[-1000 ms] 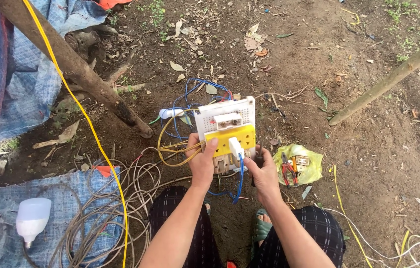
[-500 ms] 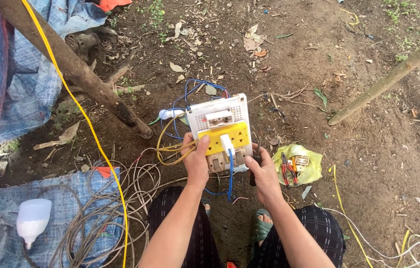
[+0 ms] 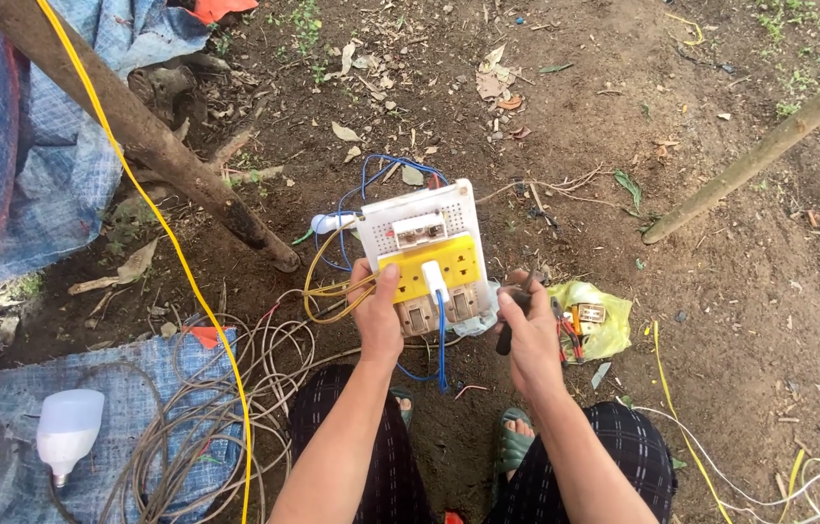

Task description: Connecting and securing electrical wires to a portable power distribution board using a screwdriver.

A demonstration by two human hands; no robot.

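Down between the knees, the white-and-yellow socket board [image 3: 424, 254] is gripped at its lower left edge by the left hand [image 3: 378, 312], while a dark-handled tool [image 3: 510, 325] is clenched in the right hand [image 3: 531, 335]. Just beside that, a yellow bag [image 3: 604, 325] is seen on bare soil, and farther off a wooden pole [image 3: 138, 131] is crossed by a yellow cable [image 3: 153, 209].

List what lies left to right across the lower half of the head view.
white bulb → coil of grey cable → left hand on the white and yellow electrical board → right hand gripping a dark tool handle → yellow bag → yellow wire
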